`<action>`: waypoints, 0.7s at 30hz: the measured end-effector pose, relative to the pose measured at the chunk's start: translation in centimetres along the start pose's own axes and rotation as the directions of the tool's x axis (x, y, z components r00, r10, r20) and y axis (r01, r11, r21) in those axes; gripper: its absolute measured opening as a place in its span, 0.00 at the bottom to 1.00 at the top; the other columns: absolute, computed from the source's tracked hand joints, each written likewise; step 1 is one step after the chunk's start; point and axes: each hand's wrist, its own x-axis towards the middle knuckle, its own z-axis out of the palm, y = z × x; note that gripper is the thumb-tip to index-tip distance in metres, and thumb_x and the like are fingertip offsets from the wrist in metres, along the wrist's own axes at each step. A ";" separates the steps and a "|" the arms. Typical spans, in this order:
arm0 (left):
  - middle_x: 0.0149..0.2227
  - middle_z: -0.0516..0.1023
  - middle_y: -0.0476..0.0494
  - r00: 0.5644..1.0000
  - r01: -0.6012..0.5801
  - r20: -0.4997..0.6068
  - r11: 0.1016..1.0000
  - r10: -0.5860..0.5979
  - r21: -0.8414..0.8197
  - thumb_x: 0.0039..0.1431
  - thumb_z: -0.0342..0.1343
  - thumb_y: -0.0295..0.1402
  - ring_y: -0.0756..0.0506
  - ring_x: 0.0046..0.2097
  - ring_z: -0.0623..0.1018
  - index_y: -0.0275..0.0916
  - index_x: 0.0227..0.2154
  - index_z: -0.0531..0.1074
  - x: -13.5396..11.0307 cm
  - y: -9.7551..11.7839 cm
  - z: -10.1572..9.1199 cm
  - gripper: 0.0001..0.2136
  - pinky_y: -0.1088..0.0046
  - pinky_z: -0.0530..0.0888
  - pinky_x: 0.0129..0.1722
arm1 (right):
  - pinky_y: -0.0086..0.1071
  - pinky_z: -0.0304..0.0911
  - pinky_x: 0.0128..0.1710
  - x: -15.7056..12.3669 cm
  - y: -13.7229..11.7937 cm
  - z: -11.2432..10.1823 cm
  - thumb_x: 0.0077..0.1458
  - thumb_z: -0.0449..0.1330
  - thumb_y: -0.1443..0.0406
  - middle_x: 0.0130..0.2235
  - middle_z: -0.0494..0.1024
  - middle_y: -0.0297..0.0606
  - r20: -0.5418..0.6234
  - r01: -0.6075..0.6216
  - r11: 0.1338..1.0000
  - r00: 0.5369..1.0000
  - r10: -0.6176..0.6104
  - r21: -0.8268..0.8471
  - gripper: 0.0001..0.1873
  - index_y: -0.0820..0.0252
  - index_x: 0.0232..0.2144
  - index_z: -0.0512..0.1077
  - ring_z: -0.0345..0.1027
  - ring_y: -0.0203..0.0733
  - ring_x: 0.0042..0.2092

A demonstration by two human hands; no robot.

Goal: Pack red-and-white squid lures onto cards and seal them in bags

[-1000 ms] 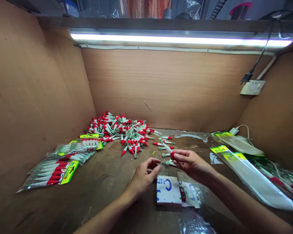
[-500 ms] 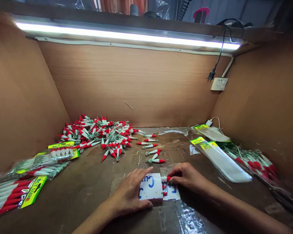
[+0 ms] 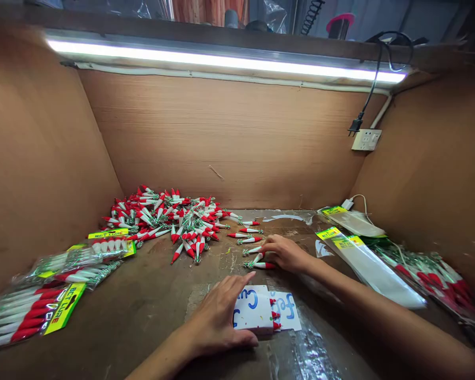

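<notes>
My left hand (image 3: 224,314) grips a small white box (image 3: 252,311) with blue handwriting, thumb along its near side and fingers on its far side. Red tips of several fishing lures (image 3: 276,315) stick out of the box's right end. Beneath these tips lies a white card (image 3: 291,311) with blue writing. Beyond the box, my right hand (image 3: 284,253) has its fingers closed at the red end of a white-bodied fishing lure (image 3: 253,250) in a loose row. Another lure (image 3: 265,265) lies just below those fingertips.
A large heap of red-and-white lures (image 3: 182,219) lies at the back left. Filled packs (image 3: 59,311) are at the left, flat clear sleeves (image 3: 376,269) at the right, and more lures (image 3: 431,279) at the far right. A plug (image 3: 355,124) dangles by the outlet (image 3: 367,140).
My right hand has left the box's open end and moved up to the row of lures. The lure it held now lies with the others in the box. My left hand stays on the box.
</notes>
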 end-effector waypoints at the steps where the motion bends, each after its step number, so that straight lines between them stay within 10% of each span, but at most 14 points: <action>1: 0.60 0.65 0.38 1.000 0.002 -0.005 1.000 -0.002 -0.005 0.42 0.70 0.50 0.33 0.57 0.67 0.51 0.67 0.49 0.0 0.1 -0.1 0.51 0.52 0.65 0.57 | 0.33 0.59 0.44 0.8 0.4 0.2 0.57 0.56 0.73 0.44 0.76 0.40 0.033 0.017 0.999 0.999 -0.016 -0.045 0.16 0.54 0.42 0.79 0.66 0.44 0.45; 5: 0.58 0.67 0.39 1.000 -0.005 -0.006 1.000 0.005 -0.007 0.42 0.69 0.51 0.33 0.56 0.68 0.50 0.67 0.49 0.0 0.3 -0.4 0.51 0.51 0.66 0.56 | 0.34 0.58 0.45 2.2 0.9 0.5 0.58 0.57 0.69 0.43 0.74 0.41 0.020 0.008 1.000 1.000 -0.008 -0.013 0.09 0.58 0.38 0.77 0.64 0.44 0.45; 8: 0.58 0.67 0.39 1.000 0.002 0.012 1.000 -0.002 0.008 0.42 0.70 0.49 0.33 0.57 0.68 0.51 0.67 0.50 -0.1 0.2 -0.3 0.50 0.51 0.65 0.57 | 0.32 0.59 0.43 1.6 0.5 -0.4 0.59 0.60 0.62 0.41 0.74 0.40 -0.045 -0.085 0.923 0.993 0.110 0.375 0.09 0.60 0.39 0.75 0.64 0.41 0.42; 11: 0.58 0.68 0.40 1.000 0.014 0.009 1.000 -0.014 0.022 0.42 0.70 0.48 0.33 0.56 0.68 0.51 0.67 0.50 -0.1 0.1 -0.2 0.50 0.50 0.65 0.57 | 0.27 0.58 0.36 -0.1 -0.4 -1.5 0.58 0.62 0.54 0.37 0.74 0.37 0.063 -0.197 0.498 0.960 0.273 0.844 0.18 0.60 0.43 0.73 0.65 0.35 0.35; 15: 0.57 0.68 0.39 1.000 -0.002 -0.002 1.000 0.002 0.020 0.42 0.70 0.48 0.33 0.56 0.68 0.51 0.67 0.50 -0.1 -0.3 0.1 0.50 0.51 0.65 0.56 | 0.25 0.58 0.32 -3.4 -1.8 -2.2 0.50 0.69 0.54 0.33 0.73 0.34 0.214 -0.226 -0.007 0.914 0.345 0.974 0.23 0.60 0.46 0.74 0.64 0.31 0.30; 18: 0.57 0.68 0.39 1.000 -0.011 -0.009 1.000 0.012 0.024 0.42 0.70 0.48 0.33 0.56 0.69 0.51 0.67 0.50 -0.1 -0.6 0.2 0.50 0.51 0.66 0.56 | 0.25 0.57 0.30 -5.7 -2.3 -2.4 0.50 0.69 0.54 0.32 0.74 0.34 0.241 -0.272 0.038 0.903 0.356 0.962 0.21 0.60 0.43 0.76 0.63 0.31 0.28; 21: 0.59 0.67 0.39 1.000 -0.014 -0.020 1.000 0.014 0.028 0.43 0.69 0.47 0.33 0.57 0.68 0.51 0.67 0.49 -0.1 -0.8 0.3 0.50 0.50 0.65 0.57 | 0.26 0.59 0.32 -7.6 -2.2 -2.6 0.50 0.68 0.57 0.32 0.78 0.35 0.285 -0.417 0.424 0.896 0.340 0.804 0.16 0.61 0.38 0.79 0.66 0.34 0.30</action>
